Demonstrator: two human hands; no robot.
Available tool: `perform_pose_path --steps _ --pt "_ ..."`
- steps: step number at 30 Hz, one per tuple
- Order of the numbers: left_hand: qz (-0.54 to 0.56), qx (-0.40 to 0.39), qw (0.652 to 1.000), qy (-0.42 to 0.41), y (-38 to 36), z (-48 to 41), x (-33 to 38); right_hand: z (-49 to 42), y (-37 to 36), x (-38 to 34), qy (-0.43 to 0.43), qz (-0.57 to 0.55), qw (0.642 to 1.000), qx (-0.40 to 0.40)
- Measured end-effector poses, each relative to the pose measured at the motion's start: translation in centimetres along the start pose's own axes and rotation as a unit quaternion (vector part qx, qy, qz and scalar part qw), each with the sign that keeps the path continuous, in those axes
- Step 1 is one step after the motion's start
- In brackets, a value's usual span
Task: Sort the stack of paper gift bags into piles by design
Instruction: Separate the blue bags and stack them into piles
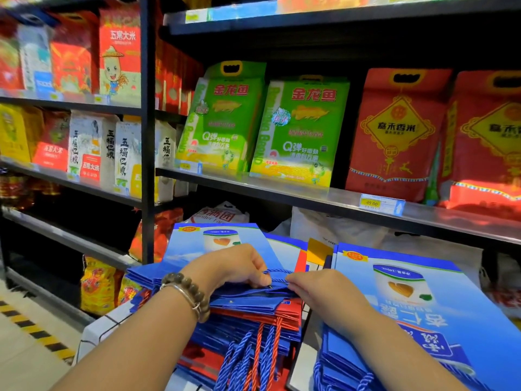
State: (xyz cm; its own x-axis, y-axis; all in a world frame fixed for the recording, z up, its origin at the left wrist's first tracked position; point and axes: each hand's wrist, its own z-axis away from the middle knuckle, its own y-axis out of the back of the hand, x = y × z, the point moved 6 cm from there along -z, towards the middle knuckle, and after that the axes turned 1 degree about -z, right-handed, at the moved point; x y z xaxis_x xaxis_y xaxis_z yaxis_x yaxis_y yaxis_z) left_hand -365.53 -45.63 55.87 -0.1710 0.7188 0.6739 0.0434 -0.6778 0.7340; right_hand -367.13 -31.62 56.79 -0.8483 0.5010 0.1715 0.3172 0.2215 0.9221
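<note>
Bags of blue and red paper lie in a mixed stack (pixel 253 306) at near centre, with a blue pile (pixel 408 311) just right of it and another blue bag (pixel 197 246) beyond. The left hand (pixel 239 266), a beaded bracelet (pixel 186 292) on its wrist, and the right hand (pixel 321 289) curl their fingers on the stack's top, pinching a blue cord (pixel 277 270) between them. Rice sacks (pixel 298 128) line the far shelf (pixel 282 190).

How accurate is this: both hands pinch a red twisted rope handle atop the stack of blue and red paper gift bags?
Wrong colour: in the head view the left hand and right hand pinch a blue twisted rope handle atop the stack of blue and red paper gift bags.
</note>
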Motion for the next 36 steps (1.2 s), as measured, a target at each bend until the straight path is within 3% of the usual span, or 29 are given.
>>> perform_pose_path --steps 6,13,17,24,36 --pt "-0.028 -0.003 1.0 -0.009 -0.2 0.0 0.2 -0.6 -0.6 -0.3 0.017 0.026 0.999 -0.016" --pt "-0.188 -0.026 0.98 -0.063 1.3 0.5 3.8 -0.5 0.1 -0.2 0.014 0.103 0.985 0.14" --pt "-0.274 -0.048 0.958 -0.075 1.4 0.8 5.9 0.0 0.7 -0.4 0.051 0.089 0.97 0.222" --pt "-0.143 -0.081 0.986 -0.031 1.5 1.1 5.4 0.9 1.7 -0.6 0.074 0.085 0.94 0.323" --pt "0.008 0.063 0.997 -0.039 2.1 2.1 4.9 1.2 2.6 -0.3 0.049 0.06 0.92 0.383"
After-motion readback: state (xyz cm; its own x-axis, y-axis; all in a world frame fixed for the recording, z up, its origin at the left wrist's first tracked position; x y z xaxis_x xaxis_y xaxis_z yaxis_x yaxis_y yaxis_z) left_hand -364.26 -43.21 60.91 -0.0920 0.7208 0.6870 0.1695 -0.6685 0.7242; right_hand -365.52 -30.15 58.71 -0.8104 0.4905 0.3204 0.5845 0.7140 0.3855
